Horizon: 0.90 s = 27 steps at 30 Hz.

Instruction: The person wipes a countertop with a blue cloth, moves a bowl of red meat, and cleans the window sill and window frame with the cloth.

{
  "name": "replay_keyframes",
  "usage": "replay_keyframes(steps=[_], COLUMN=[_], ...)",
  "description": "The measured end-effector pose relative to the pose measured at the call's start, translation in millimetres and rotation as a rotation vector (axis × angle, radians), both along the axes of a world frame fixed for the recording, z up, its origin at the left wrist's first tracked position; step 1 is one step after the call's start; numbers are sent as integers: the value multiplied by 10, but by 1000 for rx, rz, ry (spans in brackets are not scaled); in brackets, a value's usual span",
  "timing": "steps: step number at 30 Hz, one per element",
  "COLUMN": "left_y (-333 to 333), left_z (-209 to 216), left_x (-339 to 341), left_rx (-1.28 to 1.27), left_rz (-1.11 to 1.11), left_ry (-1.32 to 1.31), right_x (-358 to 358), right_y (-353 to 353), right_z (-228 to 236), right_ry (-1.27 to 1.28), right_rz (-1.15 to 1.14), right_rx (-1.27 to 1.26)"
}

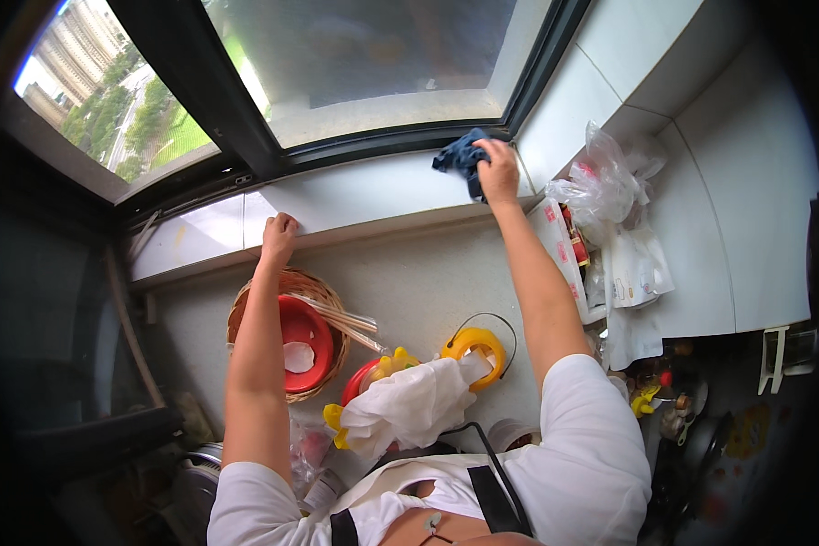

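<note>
White tiled walls and a large dark-framed window (pixel 337 64) bounded the scene we inspected, with a pale window ledge (pixel 373 196) running beneath the glass; we took that ledge as our reference. Beyond the glass we noted buildings and green trees at the far left.

We found the right hand (pixel 498 170) at the right end of the ledge, its fingers curled tight around a dark blue cloth (pixel 460 156) and pressing it onto the ledge close to the window frame. The cloth was bunched, most of it showing to the left of the hand.

We found the left hand (pixel 278 233) well apart from it, toward the left part of the ledge, fingers bent over the front edge and gripping the ledge itself, with nothing else in its hold.

Below the ledge, under the left forearm, a woven basket (pixel 323 300) held a red bowl (pixel 305 341). Further right below the ledge lay a white cloth (pixel 409 405) and a yellow handled object (pixel 476 346), touching each other. To the right of the ledge's end, crumpled clear plastic bags (pixel 610 182) and white packets (pixel 637 268) stood against the tiles.
</note>
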<state>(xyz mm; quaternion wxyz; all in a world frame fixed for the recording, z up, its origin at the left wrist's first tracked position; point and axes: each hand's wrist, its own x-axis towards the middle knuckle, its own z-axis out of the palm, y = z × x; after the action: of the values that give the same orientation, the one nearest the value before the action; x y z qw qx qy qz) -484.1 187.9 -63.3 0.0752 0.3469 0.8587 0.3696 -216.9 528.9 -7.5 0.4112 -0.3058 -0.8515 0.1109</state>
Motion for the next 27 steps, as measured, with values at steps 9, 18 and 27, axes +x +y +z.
replay_keyframes(steps=[9, 18, 27], left_y=[53, -35, -450], left_z=[146, 711, 507], left_x=[74, 176, -163], left_rx=[34, 67, 575], left_rz=[-10, -2, 438], left_ry=[-36, -665, -723], right_x=[-256, -1296, -2264], right_y=[360, -822, -1894], right_z=[-53, 25, 235], right_ry=[-240, -177, -357], right_rz=[-111, 321, 582], right_rx=[49, 185, 38])
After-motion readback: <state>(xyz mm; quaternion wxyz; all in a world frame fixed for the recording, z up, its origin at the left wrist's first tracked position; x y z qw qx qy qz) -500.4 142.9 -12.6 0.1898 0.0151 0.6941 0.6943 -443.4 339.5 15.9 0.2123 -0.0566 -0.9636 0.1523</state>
